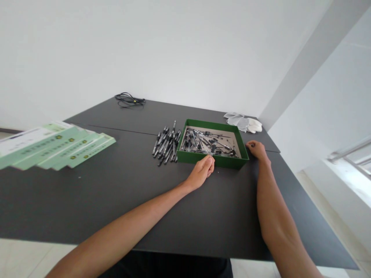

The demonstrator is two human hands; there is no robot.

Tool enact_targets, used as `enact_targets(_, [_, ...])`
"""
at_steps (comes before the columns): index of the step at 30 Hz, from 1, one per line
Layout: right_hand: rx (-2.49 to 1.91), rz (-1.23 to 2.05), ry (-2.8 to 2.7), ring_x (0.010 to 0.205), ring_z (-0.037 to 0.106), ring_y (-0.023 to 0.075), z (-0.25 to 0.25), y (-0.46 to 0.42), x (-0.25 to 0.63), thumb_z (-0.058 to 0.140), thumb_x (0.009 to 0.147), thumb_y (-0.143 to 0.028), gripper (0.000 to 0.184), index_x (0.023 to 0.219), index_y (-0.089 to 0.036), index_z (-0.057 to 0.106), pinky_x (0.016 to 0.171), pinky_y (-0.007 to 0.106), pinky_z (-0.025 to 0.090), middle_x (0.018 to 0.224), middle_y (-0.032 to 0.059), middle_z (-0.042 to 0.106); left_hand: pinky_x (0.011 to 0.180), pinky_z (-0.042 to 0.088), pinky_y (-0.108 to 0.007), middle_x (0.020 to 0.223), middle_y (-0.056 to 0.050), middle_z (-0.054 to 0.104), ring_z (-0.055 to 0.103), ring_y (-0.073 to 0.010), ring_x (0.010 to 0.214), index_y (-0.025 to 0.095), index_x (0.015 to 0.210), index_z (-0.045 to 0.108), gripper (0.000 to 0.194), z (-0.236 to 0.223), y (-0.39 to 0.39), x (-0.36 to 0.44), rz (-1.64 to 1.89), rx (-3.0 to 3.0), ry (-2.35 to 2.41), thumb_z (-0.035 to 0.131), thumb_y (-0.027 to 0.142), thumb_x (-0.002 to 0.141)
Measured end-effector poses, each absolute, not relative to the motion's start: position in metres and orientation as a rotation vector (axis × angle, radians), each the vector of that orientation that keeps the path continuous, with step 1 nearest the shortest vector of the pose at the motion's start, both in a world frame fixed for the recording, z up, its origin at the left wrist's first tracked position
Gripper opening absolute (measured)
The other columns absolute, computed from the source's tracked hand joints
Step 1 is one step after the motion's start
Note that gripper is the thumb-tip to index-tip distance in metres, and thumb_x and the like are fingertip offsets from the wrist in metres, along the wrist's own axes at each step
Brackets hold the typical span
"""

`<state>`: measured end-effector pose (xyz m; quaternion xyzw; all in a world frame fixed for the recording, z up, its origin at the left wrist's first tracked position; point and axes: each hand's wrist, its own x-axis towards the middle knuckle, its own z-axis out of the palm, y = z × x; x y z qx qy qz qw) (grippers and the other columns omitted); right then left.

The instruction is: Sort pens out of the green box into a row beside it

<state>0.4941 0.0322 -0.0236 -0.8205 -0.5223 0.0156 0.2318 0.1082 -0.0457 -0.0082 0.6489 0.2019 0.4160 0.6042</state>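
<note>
My left hand is closed around a pen with a clear barrel and a dark grip, held upright at the near wall of a green box. Inside the box lie many loose pen parts, thin clear and black pieces in a jumble. Just outside the box's right wall, my right hand rests near the table with its fingers curled together; whatever they may hold is hidden. A pile of pens with black grips lies against the left side of the box.
Green printed booklets are fanned out on the left of the dark table. A coiled black cable sits at the back left. White gloves lie at the back right, by the wall.
</note>
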Motion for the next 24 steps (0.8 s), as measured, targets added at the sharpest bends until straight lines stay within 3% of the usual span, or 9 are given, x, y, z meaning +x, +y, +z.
enact_targets(8, [-2.236,0.018,-1.419,0.079,0.066,0.0232,-0.027,0.03,0.492,0.06,0.09,-0.056,0.046,0.11,-0.02,0.081,0.077,0.033,0.049,0.089,0.0091,0.075,0.052,0.03,-0.021,0.068,0.005,0.039,0.034,-0.0088,0.055,0.02,0.087,0.045,0.046,-0.005,-0.047,0.108,0.944,1.527,0.463,0.037,0.06,0.108])
enact_targets(16, [-2.064,0.027,-1.2,0.106,0.068,0.0283,-0.025,0.026,0.484,0.038,0.098,-0.037,0.049,0.108,-0.016,0.081,0.093,0.034,0.048,0.11,0.0154,0.078,0.052,0.031,-0.022,0.068,0.005,0.04,0.034,-0.009,0.055,0.02,0.086,0.044,0.047,-0.004,-0.048,0.107,0.934,1.54,0.471,0.037,0.062,0.107])
enact_targets(24, [-1.819,-0.047,-0.887,0.067,0.058,0.0215,0.021,0.026,0.486,0.035,0.096,-0.041,0.056,0.109,-0.009,0.08,0.063,0.031,0.044,0.08,0.0099,0.072,0.053,0.031,-0.022,0.067,0.005,0.04,0.035,-0.0093,0.055,0.02,0.084,0.044,0.048,-0.005,-0.047,0.108,0.934,1.552,0.465,0.036,0.062,0.107])
